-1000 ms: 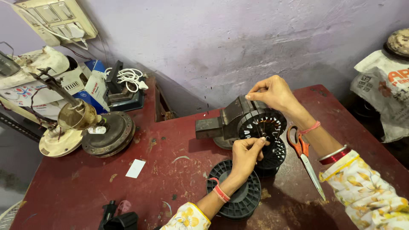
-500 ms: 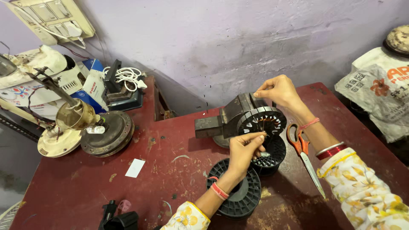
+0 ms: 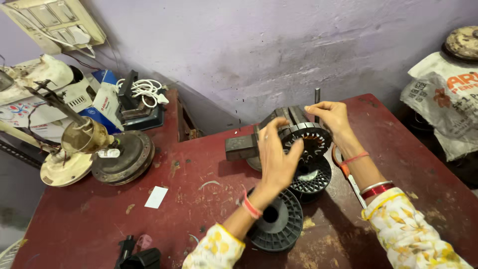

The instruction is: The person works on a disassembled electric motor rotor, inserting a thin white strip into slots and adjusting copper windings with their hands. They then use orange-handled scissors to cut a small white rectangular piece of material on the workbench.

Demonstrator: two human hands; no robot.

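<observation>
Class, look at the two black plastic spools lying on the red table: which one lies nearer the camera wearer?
The spool just beside the left forearm, by the table's near edge. The other spool sits farther back, under the clamped stator.

Slotted round metal stator (image 3: 312, 142), upright, vise-clamped

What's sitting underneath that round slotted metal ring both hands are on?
Below the slotted metal ring a black plastic spool lies on the red table, a second black spool nearer. The left hand and the ring hide how the ring is supported.
</observation>
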